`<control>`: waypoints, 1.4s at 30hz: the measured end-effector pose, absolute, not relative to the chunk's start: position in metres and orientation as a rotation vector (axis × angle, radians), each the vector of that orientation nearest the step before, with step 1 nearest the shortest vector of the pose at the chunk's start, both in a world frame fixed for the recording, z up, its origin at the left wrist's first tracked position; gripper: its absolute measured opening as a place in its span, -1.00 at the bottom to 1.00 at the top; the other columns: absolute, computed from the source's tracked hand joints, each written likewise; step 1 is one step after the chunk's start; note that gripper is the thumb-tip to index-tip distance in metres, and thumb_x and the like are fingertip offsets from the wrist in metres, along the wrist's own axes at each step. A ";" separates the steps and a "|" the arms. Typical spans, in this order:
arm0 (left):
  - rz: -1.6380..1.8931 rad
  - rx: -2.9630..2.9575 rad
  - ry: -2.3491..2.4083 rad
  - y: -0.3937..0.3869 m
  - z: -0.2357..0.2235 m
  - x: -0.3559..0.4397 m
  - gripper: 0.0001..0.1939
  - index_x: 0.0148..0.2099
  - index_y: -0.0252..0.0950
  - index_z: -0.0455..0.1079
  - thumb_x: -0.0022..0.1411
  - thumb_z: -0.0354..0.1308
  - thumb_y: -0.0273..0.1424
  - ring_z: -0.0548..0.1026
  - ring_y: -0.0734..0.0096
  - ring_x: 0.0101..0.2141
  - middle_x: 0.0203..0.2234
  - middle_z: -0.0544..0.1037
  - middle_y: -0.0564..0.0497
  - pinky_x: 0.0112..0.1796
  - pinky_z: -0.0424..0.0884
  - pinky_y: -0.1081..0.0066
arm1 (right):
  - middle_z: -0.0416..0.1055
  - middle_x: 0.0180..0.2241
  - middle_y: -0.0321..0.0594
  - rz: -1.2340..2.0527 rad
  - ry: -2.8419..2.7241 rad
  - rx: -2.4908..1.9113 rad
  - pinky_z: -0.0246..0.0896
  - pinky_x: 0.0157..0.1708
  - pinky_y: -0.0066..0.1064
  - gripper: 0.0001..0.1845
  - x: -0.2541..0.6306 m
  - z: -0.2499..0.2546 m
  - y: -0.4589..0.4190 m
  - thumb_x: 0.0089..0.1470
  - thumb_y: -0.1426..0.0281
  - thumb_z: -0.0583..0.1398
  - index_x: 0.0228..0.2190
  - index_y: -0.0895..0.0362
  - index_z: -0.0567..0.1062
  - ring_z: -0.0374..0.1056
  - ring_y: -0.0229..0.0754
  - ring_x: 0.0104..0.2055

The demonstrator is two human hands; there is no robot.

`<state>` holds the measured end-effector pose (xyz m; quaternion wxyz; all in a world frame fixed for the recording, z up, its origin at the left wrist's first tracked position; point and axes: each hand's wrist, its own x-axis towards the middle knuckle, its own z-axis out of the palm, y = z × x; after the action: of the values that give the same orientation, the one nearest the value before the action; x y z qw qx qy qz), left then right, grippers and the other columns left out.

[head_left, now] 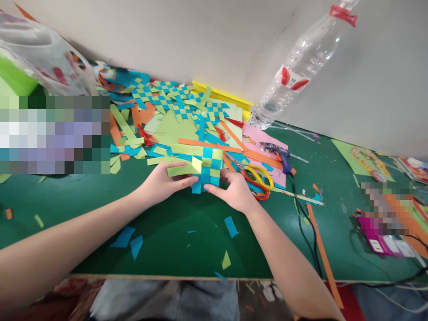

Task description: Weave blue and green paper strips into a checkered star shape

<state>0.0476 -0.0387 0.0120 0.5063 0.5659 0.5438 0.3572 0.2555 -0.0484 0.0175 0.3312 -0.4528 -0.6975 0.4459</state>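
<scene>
A small woven piece of blue and light green paper strips is held upright above the green table between my two hands. My left hand pinches its left side, where loose green and blue strip ends stick out to the left. The right edge and lower corner are gripped by my right hand, its thumb in front and its fingers partly hidden behind the weave. Just beyond my right hand lie scissors with yellow and orange handles. Behind the weave an orange paper strip crosses the pile.
Several woven blue-green pieces heap against the wall. A clear plastic bottle stands at the back right. On pink paper rests a glue gun with a black cord. A plastic bag is at left. Paper scraps dot the table.
</scene>
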 end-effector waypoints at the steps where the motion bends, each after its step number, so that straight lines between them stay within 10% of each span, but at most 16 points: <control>1: 0.859 1.362 1.300 -0.039 0.012 0.047 -0.66 -0.25 -0.26 0.48 -0.10 0.35 -0.23 0.57 0.20 -0.25 -0.30 0.61 0.03 -0.21 0.53 0.31 | 0.52 -0.17 -0.26 1.176 -1.819 -1.175 0.37 -0.10 -0.25 -0.70 0.255 0.017 -0.049 -0.02 0.26 0.26 -0.19 0.06 0.49 0.45 -0.16 -0.15; 17: 0.837 1.763 1.201 -0.037 0.014 0.046 -0.75 -0.31 -0.23 0.55 0.03 0.25 -0.18 0.54 0.26 -0.35 -0.38 0.61 0.04 -0.32 0.49 0.42 | 0.46 -0.05 -0.35 1.098 -1.924 -1.079 0.25 0.05 -0.19 -0.63 0.250 0.019 -0.053 0.00 0.26 0.26 -0.09 -0.06 0.48 0.35 -0.09 0.04; 27: 0.803 1.826 1.246 -0.038 0.017 0.046 -0.71 -0.28 -0.23 0.55 0.04 0.22 -0.15 0.55 0.20 -0.30 -0.33 0.62 0.03 -0.28 0.48 0.37 | 0.56 -0.39 -0.30 1.031 -1.986 -1.233 0.34 -0.09 -0.18 -0.75 0.254 0.014 -0.050 -0.01 0.16 0.25 -0.28 -0.02 0.57 0.44 -0.02 -0.11; 42: 0.804 1.832 1.221 -0.036 0.013 0.045 -0.76 -0.32 -0.24 0.52 0.07 0.20 -0.18 0.47 0.39 -0.49 -0.46 0.57 0.05 -0.48 0.40 0.48 | 0.39 -0.01 -0.20 1.058 -1.625 -1.188 0.28 -0.01 -0.21 -0.49 0.254 0.024 -0.048 -0.05 0.14 0.26 -0.05 0.02 0.36 0.35 -0.12 -0.02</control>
<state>0.0447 -0.0360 0.0129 0.3884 0.7203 0.4801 0.3160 0.2542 -0.0482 0.0236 0.4202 -0.4741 -0.6484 0.4220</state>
